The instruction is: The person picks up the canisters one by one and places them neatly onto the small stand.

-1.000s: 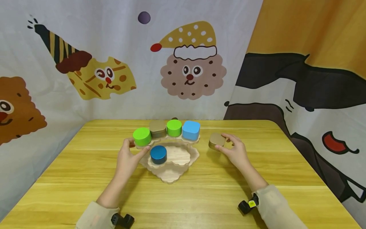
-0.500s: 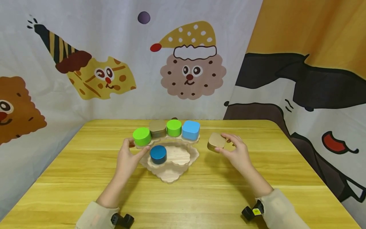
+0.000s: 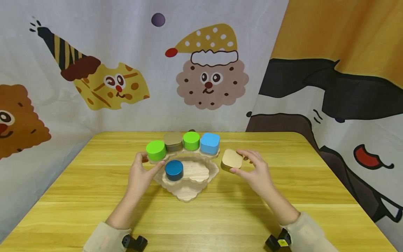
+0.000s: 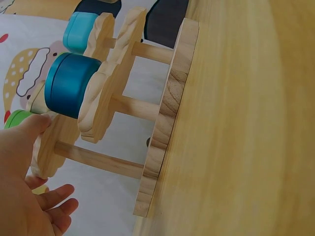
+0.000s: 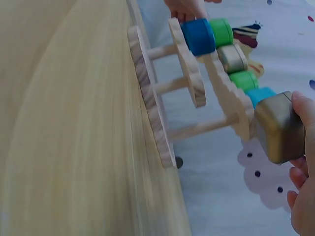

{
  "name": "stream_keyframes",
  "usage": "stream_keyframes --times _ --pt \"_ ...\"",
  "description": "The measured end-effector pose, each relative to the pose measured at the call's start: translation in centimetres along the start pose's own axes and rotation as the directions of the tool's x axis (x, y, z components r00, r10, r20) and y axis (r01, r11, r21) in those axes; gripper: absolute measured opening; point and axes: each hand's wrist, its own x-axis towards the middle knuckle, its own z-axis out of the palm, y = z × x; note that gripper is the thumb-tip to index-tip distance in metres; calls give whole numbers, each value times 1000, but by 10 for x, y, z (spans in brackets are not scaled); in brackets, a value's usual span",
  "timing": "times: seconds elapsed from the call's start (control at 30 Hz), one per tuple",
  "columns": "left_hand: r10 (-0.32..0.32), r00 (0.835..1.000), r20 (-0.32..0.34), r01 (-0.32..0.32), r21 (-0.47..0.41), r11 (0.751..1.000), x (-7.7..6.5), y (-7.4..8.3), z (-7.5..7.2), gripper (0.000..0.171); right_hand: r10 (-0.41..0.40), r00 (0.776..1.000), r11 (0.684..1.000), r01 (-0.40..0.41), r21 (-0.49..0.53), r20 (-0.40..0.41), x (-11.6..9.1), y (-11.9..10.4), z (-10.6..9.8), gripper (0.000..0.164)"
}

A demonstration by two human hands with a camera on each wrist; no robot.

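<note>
A tiered wooden stand (image 3: pixel 196 171) with scalloped shelves rises from the table. My left hand (image 3: pixel 141 175) grips the left end of its upper shelf, thumb on top and fingers below in the left wrist view. Along that shelf sit a green round tin (image 3: pixel 156 150), a gold tin (image 3: pixel 173 141), another green tin (image 3: pixel 191 140) and a light blue square tin (image 3: pixel 210 142). One dark blue round tin (image 3: pixel 174 170) stands on the left of the lower shelf. Just right of the stand, my right hand (image 3: pixel 256 171) pinches a second gold tin (image 5: pixel 281 128), raised and slightly tilted.
The wooden table (image 3: pixel 201 224) stretches in front of the stand and to both sides. Behind it hangs a cartoon-printed cloth (image 3: pixel 126 119). A small black camera sits on each wrist, the right one (image 3: pixel 277 241) low over the table.
My right hand has moved left and a little nearer to me, bringing the gold tin close to the stand and tilting it. The left hand and the stand have stayed put.
</note>
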Motion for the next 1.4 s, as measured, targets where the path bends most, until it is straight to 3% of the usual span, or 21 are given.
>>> stream_keyframes --times 0.5,0.77,1.17,1.4 --pt "3 1000 -6 -3 -1 1000 0 -2 -1 66 -28 999 998 26 57 38 -12 -24 25 61" --pt "5 1000 -5 -5 -5 1000 1 -3 0 67 -61 997 996 58 71 50 -11 -26 44 61" --pt "16 1000 -19 -16 4 1000 2 -2 1 64 1 997 997 -7 74 80 -11 -29 69 64" --pt "15 1000 -13 -14 11 1000 1 -2 1 65 -39 997 997 34 66 70 -13 -28 80 64"
